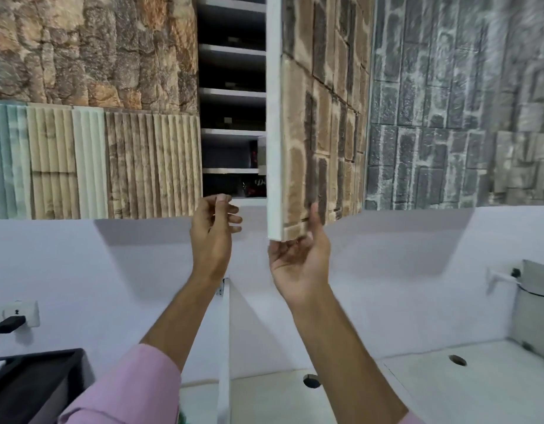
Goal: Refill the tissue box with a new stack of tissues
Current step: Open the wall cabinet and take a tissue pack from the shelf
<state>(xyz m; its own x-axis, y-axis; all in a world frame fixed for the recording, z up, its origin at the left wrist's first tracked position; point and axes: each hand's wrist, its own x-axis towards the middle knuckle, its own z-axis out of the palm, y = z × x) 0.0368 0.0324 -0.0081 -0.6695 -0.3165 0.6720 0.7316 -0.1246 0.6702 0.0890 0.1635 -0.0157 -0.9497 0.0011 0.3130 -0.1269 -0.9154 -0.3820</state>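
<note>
While our right hand (298,258) grips the cabinet door (313,148), left hand (214,228) hovers empty, loosely curled; likely fetching step; next, search shelves (232,92).

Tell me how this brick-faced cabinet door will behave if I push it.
The cabinet door looks thick and flat, so it probably swings without flexing. Its stone-look cladding suggests some weight and a rough, non-slip grip for the right hand.
</note>
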